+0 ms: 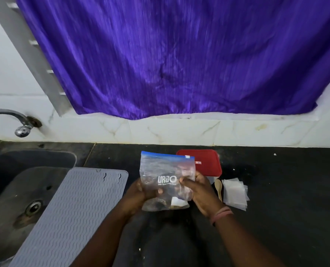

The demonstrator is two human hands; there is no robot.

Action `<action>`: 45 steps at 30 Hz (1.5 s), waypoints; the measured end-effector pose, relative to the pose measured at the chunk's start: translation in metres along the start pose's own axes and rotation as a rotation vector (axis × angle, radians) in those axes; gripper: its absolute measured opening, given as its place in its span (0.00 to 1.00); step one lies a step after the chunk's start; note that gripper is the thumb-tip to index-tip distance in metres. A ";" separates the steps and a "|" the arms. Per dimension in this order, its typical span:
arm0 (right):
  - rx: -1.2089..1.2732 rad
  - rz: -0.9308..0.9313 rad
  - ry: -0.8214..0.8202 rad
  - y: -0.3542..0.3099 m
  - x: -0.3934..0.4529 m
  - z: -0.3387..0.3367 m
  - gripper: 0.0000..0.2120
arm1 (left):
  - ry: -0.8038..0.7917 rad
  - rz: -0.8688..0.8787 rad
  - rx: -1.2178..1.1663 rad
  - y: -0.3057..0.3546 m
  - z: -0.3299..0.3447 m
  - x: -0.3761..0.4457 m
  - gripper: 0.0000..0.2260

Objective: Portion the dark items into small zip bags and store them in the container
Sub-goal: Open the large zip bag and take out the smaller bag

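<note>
Big zip bag upright btwn both hands, zip end up/away. L hand grips lower left, R hand pinches right edge; R nearer small bags.

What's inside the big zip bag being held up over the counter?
Through the clear zip bag, dark items sit bunched at the bottom beside a small white packet. The left hand and right hand cover parts of both lower sides, so the full amount cannot be seen.
</note>
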State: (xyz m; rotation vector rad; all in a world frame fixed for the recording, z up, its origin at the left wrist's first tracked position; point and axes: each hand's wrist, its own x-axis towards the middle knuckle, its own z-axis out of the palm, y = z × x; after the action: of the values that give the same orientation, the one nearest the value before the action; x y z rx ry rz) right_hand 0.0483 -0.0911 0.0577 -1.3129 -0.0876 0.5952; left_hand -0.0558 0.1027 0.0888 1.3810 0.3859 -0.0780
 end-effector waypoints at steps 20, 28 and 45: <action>-0.191 -0.556 0.039 -0.123 -0.036 0.012 0.12 | 0.205 0.419 -0.166 0.102 0.024 -0.001 0.05; -0.192 -0.532 0.171 -0.096 -0.023 0.022 0.10 | 0.115 0.352 0.572 0.129 0.016 -0.002 0.13; -0.203 -0.420 0.328 -0.061 -0.029 0.004 0.07 | 0.146 0.443 0.903 0.066 0.066 0.036 0.03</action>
State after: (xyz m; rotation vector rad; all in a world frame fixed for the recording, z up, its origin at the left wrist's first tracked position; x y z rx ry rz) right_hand 0.0448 -0.1090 0.1229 -1.5185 -0.1518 0.0104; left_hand 0.0112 0.0585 0.1488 2.3457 0.1467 0.2460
